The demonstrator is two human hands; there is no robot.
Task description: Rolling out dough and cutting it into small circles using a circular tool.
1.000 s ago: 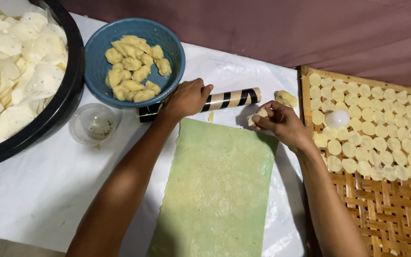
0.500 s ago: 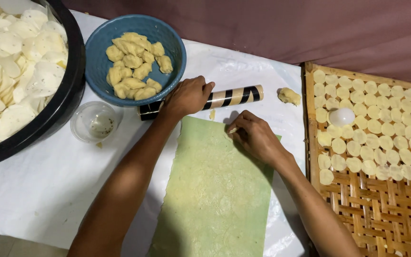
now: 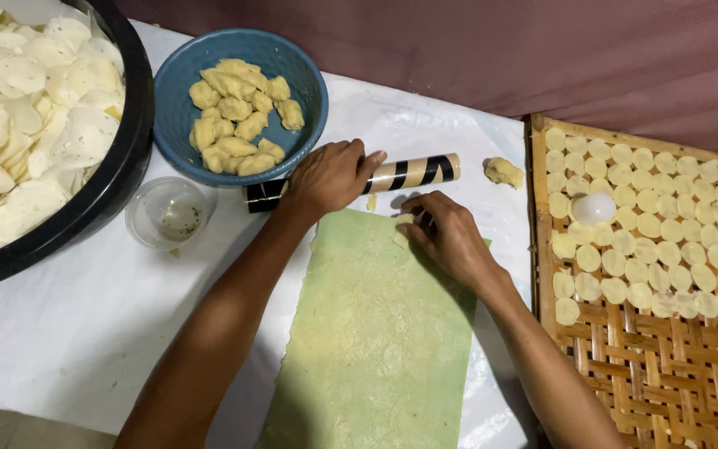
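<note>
White plastic sheeting [image 3: 85, 333] is spread over the desk, with a dull maroon wall behind. A striped black-and-cream rolling pin [image 3: 392, 175] lies across the far edge of a green mat [image 3: 384, 333] and is pressed under the left hand [image 3: 330, 176], palm down, fingers curled loosely over it. A small dough piece [image 3: 402, 221] at the mat's top edge is pinched by the nearly closed right hand [image 3: 446, 237]. Risks as judged: the pin could roll off if the left hand lifts, since it is a round body on slick plastic; the soft dough could tear or stick to the fingers. Yellow dough lumps are held in the blue bowl [image 3: 178, 91]; thin white discs fill the black basin [image 3: 130, 158]; the small clear cup [image 3: 168, 214] looks almost empty. Pale cut rounds and a white ball [image 3: 593, 208] sit on the woven tray [image 3: 625, 366]. One loose dough lump [image 3: 504, 171] lies beside the tray.
</note>
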